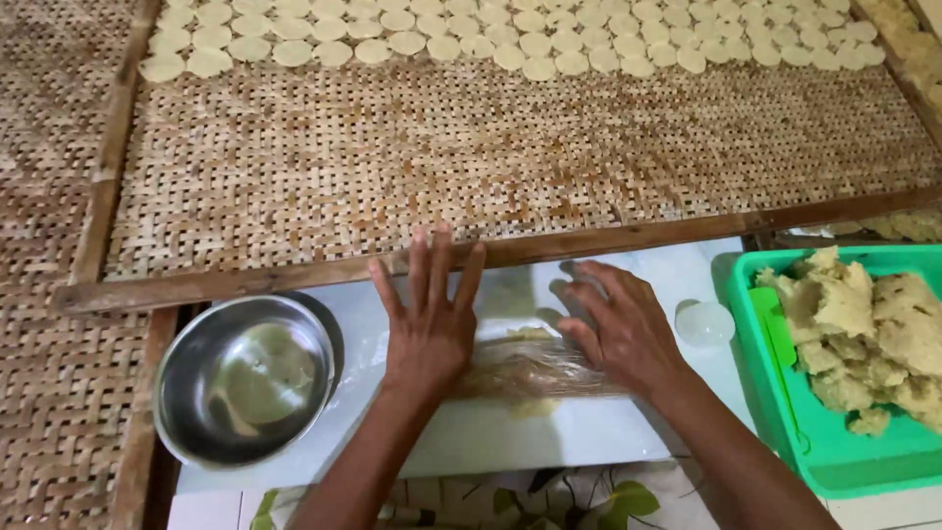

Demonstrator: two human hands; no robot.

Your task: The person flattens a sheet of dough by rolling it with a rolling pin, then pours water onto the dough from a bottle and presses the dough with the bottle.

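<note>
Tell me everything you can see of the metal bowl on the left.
The metal bowl is round, shiny, steel-looking and shallow. It stands upright at the left end of the white board, beside the woven bamboo tray. Inside lies a thin pale film or liquid; which of the two cannot be told. Clear plastic sheet reaches its right rim. The left hand lies flat to its right, not touching it.
</note>
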